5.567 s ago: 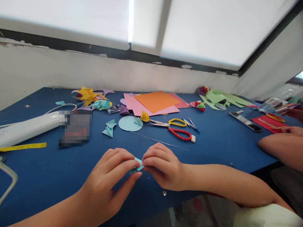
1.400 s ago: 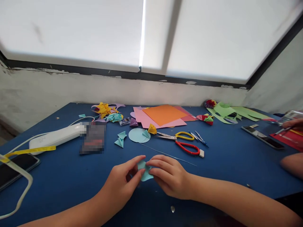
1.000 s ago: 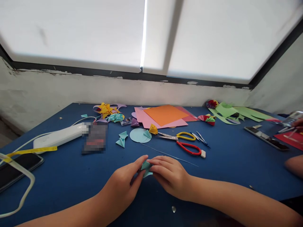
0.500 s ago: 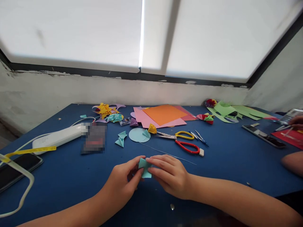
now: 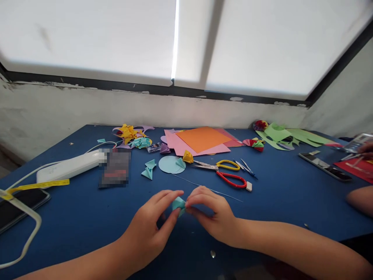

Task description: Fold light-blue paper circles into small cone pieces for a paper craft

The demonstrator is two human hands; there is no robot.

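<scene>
A small folded piece of light-blue paper (image 5: pixel 178 203) is held between my two hands above the blue table. My left hand (image 5: pixel 155 221) grips its left side, the thumb below and the index finger stretched over the top. On the other side my right hand (image 5: pixel 214 216) pinches the right corner between thumb and fingertips. Beyond them lie light-blue paper circles (image 5: pixel 168 164), folded light-blue pieces (image 5: pixel 149 170) and a folded yellow piece (image 5: pixel 188 156). Scissors (image 5: pixel 230 171) with one yellow and one red handle rest nearby. A thin wire or thread (image 5: pixel 208 188) runs just past my right hand.
Coloured paper sheets (image 5: pixel 201 140) are stacked by the wall. To the left are a white power strip (image 5: pixel 70 165), a dark phone (image 5: pixel 23 206) and cables. A compass (image 5: pixel 246 168), an eraser (image 5: pixel 249 186) and another phone (image 5: pixel 325 166) lie right, near another person's hand (image 5: pixel 366 149).
The light-blue paper has been folded smaller, from a flatter shape to a pointed one. My right fingers have drawn together into a pinch at its corner.
</scene>
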